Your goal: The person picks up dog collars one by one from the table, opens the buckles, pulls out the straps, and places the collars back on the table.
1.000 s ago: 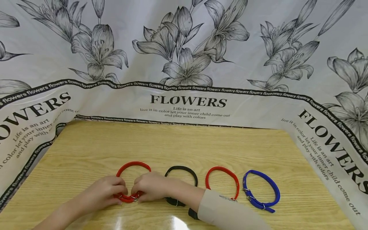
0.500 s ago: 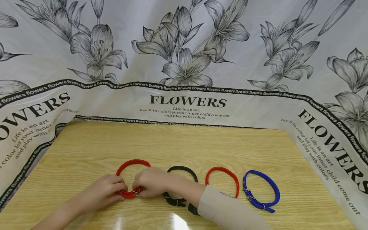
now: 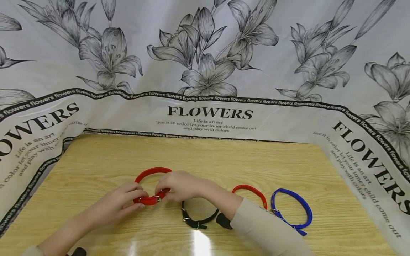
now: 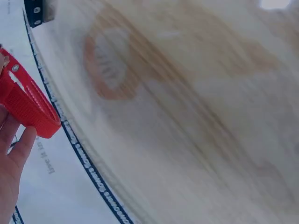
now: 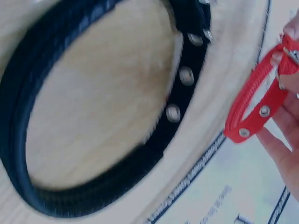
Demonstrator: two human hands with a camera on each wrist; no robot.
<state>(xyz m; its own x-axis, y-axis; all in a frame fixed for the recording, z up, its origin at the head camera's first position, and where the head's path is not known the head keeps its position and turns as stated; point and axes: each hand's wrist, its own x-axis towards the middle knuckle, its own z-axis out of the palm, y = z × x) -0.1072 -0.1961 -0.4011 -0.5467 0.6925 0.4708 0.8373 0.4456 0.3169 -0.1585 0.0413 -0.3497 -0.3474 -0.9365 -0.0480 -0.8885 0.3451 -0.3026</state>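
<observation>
Both hands hold a red collar (image 3: 150, 201) with a metal buckle, at the left of the row in the head view. My left hand (image 3: 128, 200) pinches its band to the left of the buckle. On the buckle's other side, the fingers of my right hand (image 3: 179, 185) grip the band. In the left wrist view the red collar (image 4: 35, 112) is seen over the table, with a blurred reddish reflection below. Metal eyelets show along the red collar (image 5: 254, 115) in the right wrist view. Fingers hide part of the strap near the buckle.
A black collar (image 3: 194, 224) lies under the right forearm. Further right are a second red collar (image 3: 251, 189), partly hidden by the sleeve (image 3: 266, 227), and a blue collar (image 3: 305, 206). A flower-printed cloth (image 3: 205, 122) borders the wooden table (image 3: 205, 153).
Both hands have moved away from me and slightly right with the red collar. The right forearm now uncovers more of the black collar's front and covers more of the second red collar.
</observation>
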